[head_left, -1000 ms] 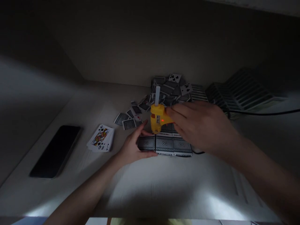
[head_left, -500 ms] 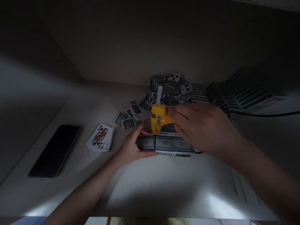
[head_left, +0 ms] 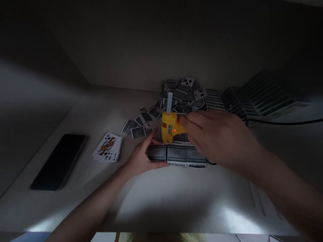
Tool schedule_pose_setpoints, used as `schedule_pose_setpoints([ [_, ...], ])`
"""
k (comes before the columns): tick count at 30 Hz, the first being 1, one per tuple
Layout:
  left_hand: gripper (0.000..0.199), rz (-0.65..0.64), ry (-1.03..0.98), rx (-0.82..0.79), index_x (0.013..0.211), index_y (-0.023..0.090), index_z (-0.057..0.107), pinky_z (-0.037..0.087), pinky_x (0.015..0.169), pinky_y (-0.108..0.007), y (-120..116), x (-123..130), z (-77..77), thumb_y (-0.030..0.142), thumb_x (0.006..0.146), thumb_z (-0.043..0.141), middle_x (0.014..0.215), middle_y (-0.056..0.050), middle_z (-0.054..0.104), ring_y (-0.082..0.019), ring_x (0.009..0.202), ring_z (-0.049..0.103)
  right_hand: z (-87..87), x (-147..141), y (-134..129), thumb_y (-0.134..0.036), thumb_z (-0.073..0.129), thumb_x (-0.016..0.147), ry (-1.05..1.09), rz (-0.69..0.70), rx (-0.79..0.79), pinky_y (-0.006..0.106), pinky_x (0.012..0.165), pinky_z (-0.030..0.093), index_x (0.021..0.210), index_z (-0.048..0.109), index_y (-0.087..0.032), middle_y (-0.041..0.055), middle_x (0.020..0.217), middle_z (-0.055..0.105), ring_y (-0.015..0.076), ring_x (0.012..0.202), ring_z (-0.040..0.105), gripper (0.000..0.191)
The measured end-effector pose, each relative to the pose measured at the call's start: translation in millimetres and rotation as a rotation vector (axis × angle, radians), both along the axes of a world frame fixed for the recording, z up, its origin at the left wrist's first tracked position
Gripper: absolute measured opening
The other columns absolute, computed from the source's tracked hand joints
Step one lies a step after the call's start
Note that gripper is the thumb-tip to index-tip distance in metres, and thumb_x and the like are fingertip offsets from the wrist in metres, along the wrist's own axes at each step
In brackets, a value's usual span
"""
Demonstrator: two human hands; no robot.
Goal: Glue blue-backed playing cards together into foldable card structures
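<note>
In my right hand (head_left: 214, 137) is a yellow hot glue gun (head_left: 169, 128), a small red light glowing on its side. A pale glue stick (head_left: 169, 103) pokes up from its back end, and its nose points down at the row of cards. My left hand (head_left: 144, 156) grips the left end of a block of playing cards (head_left: 176, 154), thumb and fingers on opposite edges. The block's patterned backs face up, with a dark gap between its left part and the rest. More card pieces (head_left: 180, 137) lie behind it, partly hidden by the gun and my right hand.
A heap of loose and folded cards (head_left: 181, 97) lies against the back wall. Slatted card structures (head_left: 262, 97) stand at the right, near a black cable (head_left: 285, 123). On the left are a stack of cards (head_left: 108, 147) topped by a queen and a black phone (head_left: 58, 163).
The glue gun has shifted very slightly left along the joint in the cards. My left hand keeps its hold on the block.
</note>
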State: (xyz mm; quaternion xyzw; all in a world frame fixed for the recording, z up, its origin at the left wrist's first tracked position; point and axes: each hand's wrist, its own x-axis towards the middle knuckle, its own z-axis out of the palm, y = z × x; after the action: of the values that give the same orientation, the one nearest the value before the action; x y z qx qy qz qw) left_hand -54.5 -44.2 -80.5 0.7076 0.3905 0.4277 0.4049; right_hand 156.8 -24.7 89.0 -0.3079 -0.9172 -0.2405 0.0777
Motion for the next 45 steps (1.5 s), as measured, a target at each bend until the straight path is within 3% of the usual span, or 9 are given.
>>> schedule_pose_setpoints([
  [11,0.109,0.015,0.017,0.037,0.147,0.028,0.022,0.048,0.09,-0.048,1.3,0.6,-0.3,0.049,0.058,0.082,0.102,-0.007,0.066,-0.027,0.096,0.062,0.6,0.2,-3.6,-0.013,0.047,0.087,0.016,-0.002,-0.031,0.033,0.056,0.037,0.091,0.062,-0.013,0.002,0.074,0.057,0.02,0.062,0.055,0.016],
  [45,0.106,0.028,0.085,0.027,0.146,0.024,0.024,0.049,0.091,-0.047,-0.3,0.8,8.5,0.05,0.059,0.081,0.107,-0.008,0.066,-0.027,0.1,0.063,-1.7,4.3,-12.2,-0.012,0.043,0.087,-0.004,-0.04,-0.046,0.031,0.056,0.031,0.088,0.061,-0.015,0.0019,0.07,0.056,0.0159,0.062,0.049,0.018],
])
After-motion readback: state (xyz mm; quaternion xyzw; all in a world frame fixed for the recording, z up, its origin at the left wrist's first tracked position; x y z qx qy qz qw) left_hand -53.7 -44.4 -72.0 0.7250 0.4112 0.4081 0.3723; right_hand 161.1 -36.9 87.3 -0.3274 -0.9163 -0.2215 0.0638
